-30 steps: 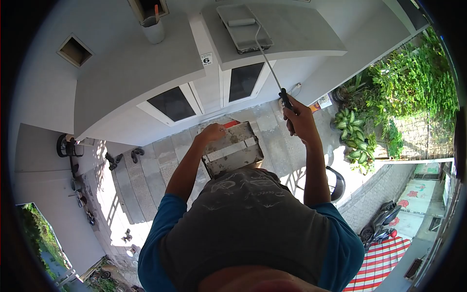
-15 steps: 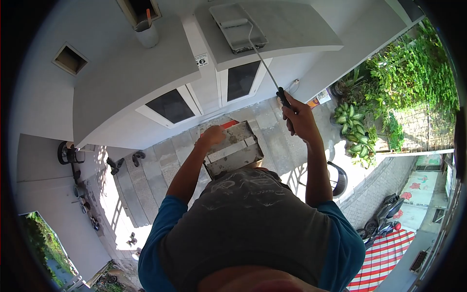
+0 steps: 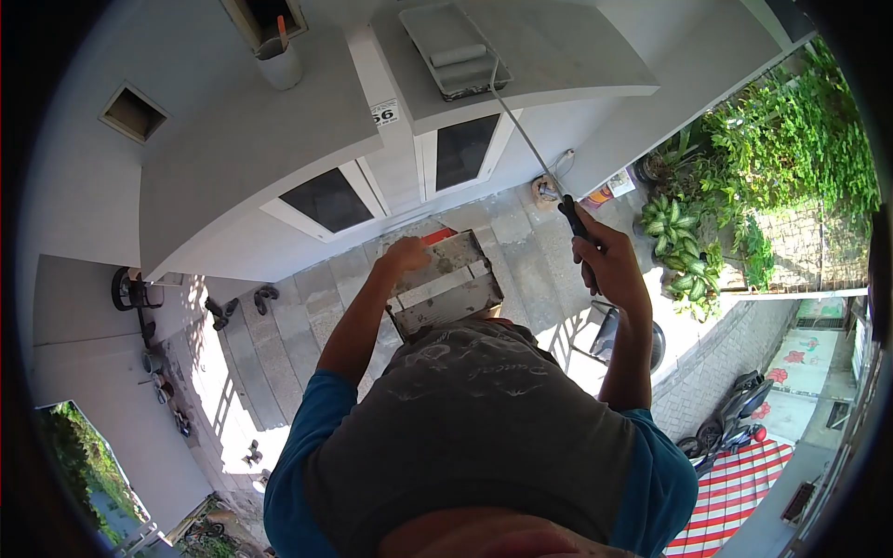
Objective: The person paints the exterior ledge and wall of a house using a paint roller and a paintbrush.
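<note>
My right hand [image 3: 609,265] is closed around the black handle of a paint roller [image 3: 528,138]. Its long metal rod reaches up to the pale roller sleeve, which lies in a grey paint tray [image 3: 430,33] on the ledge. Below the ledge, my left hand [image 3: 406,254] rests with curled fingers on the upper edge of a worn, paint-spattered stepladder top [image 3: 451,298] in front of my body. The undersides of its fingers are hidden. A bit of red shows beside that hand.
A paint pot [image 3: 281,70] with an orange-handled tool stands on the curved grey ledge [image 3: 251,153] to the left. White-framed windows [image 3: 326,202] sit beneath. Far below is the tiled floor [image 3: 535,237], with shoes [image 3: 265,298], plants [image 3: 684,246] and a parked motorbike [image 3: 735,409].
My right hand has drawn back down and to the right. The roller sleeve has slid toward the near end of the tray. My left hand has stayed almost in place.
</note>
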Action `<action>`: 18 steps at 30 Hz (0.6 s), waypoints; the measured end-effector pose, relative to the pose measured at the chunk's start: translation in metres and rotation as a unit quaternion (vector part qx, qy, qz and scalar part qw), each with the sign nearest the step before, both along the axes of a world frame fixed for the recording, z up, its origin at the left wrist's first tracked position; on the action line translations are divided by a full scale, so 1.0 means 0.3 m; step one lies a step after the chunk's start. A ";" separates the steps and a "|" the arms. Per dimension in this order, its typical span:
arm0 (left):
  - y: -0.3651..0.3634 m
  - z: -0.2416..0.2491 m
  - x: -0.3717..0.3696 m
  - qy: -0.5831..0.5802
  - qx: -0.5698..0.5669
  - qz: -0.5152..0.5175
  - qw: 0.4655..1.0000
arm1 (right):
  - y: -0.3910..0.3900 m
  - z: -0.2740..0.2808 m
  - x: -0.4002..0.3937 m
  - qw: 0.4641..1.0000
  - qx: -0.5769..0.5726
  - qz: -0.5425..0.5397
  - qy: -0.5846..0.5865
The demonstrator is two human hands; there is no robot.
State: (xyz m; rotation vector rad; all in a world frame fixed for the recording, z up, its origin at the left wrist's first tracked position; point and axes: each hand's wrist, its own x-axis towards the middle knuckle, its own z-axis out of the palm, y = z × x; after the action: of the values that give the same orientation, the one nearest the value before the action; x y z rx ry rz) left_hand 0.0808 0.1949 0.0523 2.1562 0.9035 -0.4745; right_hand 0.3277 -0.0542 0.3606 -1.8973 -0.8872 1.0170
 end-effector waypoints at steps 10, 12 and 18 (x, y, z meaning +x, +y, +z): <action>-0.010 -0.005 -0.002 -0.012 0.024 -0.012 1.000 | 0.175 -0.082 0.005 0.999 0.029 0.021 -0.020; -0.005 -0.009 -0.002 -0.005 0.016 -0.014 1.000 | 0.190 -0.102 0.000 0.999 0.049 0.016 -0.011; -0.002 -0.033 -0.003 -0.003 0.027 -0.012 1.000 | 0.109 -0.053 -0.020 0.999 0.040 -0.001 0.014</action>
State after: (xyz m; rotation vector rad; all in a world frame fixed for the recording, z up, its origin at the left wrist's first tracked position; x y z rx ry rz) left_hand 0.0797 0.1944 0.0423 2.2180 0.8974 -0.4607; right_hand 0.3218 -0.0216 0.3448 -1.8130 -0.8959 0.9899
